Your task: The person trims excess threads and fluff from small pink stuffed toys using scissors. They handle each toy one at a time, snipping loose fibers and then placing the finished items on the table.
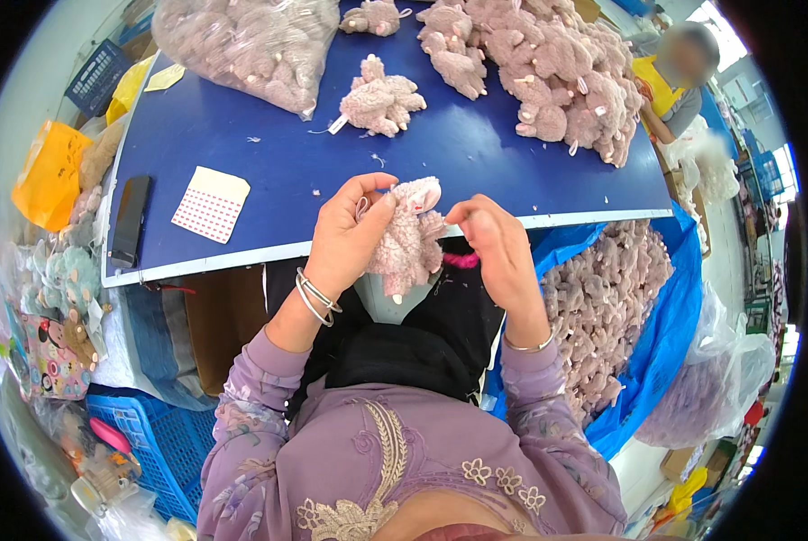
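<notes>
In front of me, at the table's near edge, my left hand is closed around a small fluffy pinkish-grey plush toy. A white loop shows by its thumb. My right hand is beside the toy's right side with thumb and forefinger pinched together; whatever they hold is too small to make out. Something bright pink shows just below those fingers, partly hidden. Another plush toy with a white tag lies farther back on the blue table.
More plush toys are heaped at the far right, and a clear bag of them stands far left. A sticker sheet and a black phone-like object lie at left. A blue-lined container of toys sits right. Another person is beyond.
</notes>
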Tool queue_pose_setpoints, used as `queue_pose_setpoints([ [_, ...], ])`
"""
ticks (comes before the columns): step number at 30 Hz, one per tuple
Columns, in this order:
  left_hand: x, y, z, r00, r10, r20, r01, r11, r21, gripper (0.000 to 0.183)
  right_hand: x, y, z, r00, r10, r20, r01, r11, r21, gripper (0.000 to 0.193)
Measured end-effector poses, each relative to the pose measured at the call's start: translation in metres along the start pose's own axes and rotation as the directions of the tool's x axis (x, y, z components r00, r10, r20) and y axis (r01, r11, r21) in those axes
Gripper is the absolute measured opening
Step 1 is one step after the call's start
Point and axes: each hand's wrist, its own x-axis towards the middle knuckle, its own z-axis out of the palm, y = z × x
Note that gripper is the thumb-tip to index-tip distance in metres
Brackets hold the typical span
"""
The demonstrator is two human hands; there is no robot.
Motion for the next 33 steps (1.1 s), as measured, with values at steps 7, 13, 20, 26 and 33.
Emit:
queue_pose_setpoints([
  [7, -0.001, 0.018, 0.017, 0.997, -0.009, 0.075, 0.000, 0.992, 0.128, 0.028, 0.020, -0.026, -0.033, 0.956, -0.004, 0.293, 0.157, 0.850, -0.503, 0.031],
  [13, -0.002, 0.019, 0.024, 0.994, 0.037, 0.105, -0.053, 0.988, 0.148, 0.028, 0.025, -0.033, -0.039, 0.938, -0.003, 0.346, 0.224, 0.766, -0.602, 0.034],
  [20, -0.004, 0.023, 0.021, 0.993, 0.042, 0.112, -0.059, 0.985, 0.160, 0.029, 0.029, -0.035, -0.043, 0.924, 0.059, 0.377, 0.212, 0.743, -0.634, 0.035],
  [26, -0.007, 0.023, 0.019, 0.993, 0.018, 0.114, -0.034, 0.989, 0.142, 0.029, 0.033, -0.035, -0.040, 0.908, 0.045, 0.416, 0.231, 0.776, -0.588, 0.036],
  [33, -0.008, 0.024, 0.018, 0.993, 0.012, 0.115, -0.027, 0.991, 0.129, 0.028, 0.038, -0.042, -0.038, 0.895, 0.102, 0.434, 0.218, 0.748, -0.626, 0.035],
])
